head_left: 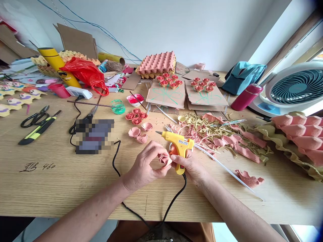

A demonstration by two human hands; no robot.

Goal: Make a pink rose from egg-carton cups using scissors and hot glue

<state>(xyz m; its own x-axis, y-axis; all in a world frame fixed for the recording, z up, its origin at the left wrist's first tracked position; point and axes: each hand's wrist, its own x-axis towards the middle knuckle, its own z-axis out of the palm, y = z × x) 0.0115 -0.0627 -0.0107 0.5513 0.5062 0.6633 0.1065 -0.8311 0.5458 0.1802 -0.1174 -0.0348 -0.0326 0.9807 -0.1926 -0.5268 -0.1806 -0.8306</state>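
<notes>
Between the fingertips of my left hand [148, 163] is a small pink paper-pulp flower [165, 160], its petals curled inward. My right hand [193, 166] is wrapped round a yellow hot glue gun [179, 144], whose nozzle points to the upper left. The thumb of that hand also reaches the flower's edge. Just beyond my hands lie loose pink petal cups [134, 132] and a cluster of red-painted flowers [136, 116]. A black cord runs from the glue gun's handle down over the table's front edge.
Pink and yellow scraps [224, 137] and a long glue stick [227, 169] spread to the right, beside stacked egg trays [300, 134]. Flower-topped cardboard [165, 97] stands behind. To the left are scissors [35, 117], a utility knife [39, 129] and a paint bowl [135, 98]. A fan [295, 87] stands far right.
</notes>
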